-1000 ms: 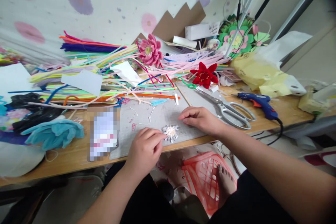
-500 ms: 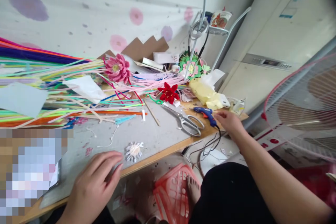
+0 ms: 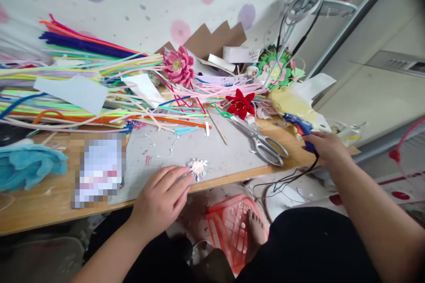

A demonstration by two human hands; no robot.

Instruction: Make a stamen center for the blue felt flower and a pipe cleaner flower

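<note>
My right hand (image 3: 332,147) is closed round the handle of a blue glue gun (image 3: 297,124), whose nozzle end points up and left and whose cable drops behind the table edge. A small white fringed flower piece (image 3: 198,168) lies flat near the table's front edge. At its left side are the fingertips of my left hand (image 3: 166,192), fingers stretched out; whether they touch it I cannot tell. Silver scissors (image 3: 265,148) rest on the grey mat (image 3: 175,159) between the two hands. Behind them sits a red flower (image 3: 241,104).
Bundles of coloured pipe cleaners (image 3: 83,115) cover the left and back of the table. A pink flower (image 3: 179,66) and a yellow bag (image 3: 287,97) stand behind. A blue cloth (image 3: 31,166) lies far left. Below is a red plastic basket (image 3: 232,225); a fan (image 3: 407,141) stands right.
My right hand has taken hold of the glue gun and tilted it slightly up. My left hand has moved to the white flower piece. The view has swung left.
</note>
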